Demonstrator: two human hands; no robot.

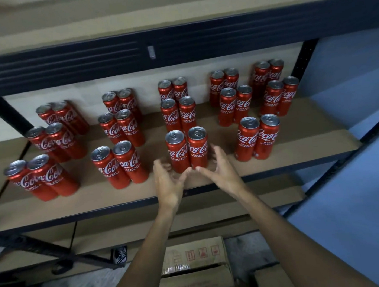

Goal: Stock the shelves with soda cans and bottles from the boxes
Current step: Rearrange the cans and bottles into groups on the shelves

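Several pairs of tall red cola cans stand upright on the wooden shelf board, set out in rows and columns. The front middle pair stands near the shelf's front edge. My left hand is just left of that pair and my right hand just right of it. Both hands have spread, relaxed fingers around the base of the two cans and hold nothing. The fingertips look slightly apart from the cans.
A dark metal beam of the shelf above runs across the top. Below the shelf stand cardboard boxes on the floor. A blue wall is on the right. A dark diagonal brace crosses the lower left.
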